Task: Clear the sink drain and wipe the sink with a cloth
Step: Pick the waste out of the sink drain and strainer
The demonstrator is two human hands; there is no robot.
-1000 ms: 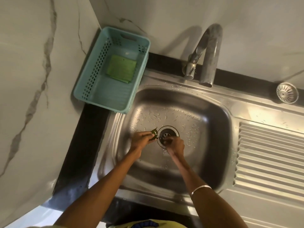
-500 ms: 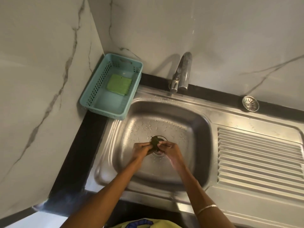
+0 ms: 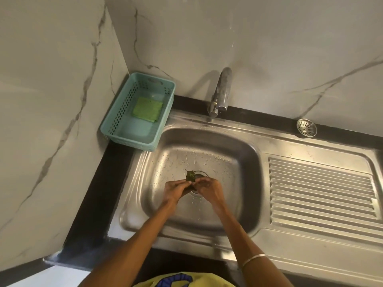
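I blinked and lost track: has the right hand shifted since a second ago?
Yes. The right hand reached into the drain before; now it sits raised over the drain's near edge, fingertips meeting the left hand on the green leaf.

The sink [image 3: 244, 214] is brushed, shiny steel, wet with droplets. The tap [image 3: 222, 90] is dull metal. The basket [image 3: 116, 112] on the far left is smooth teal plastic holding a rough green pad [image 3: 147, 109]. The walls [image 3: 51, 100] are glossy, veined marble.
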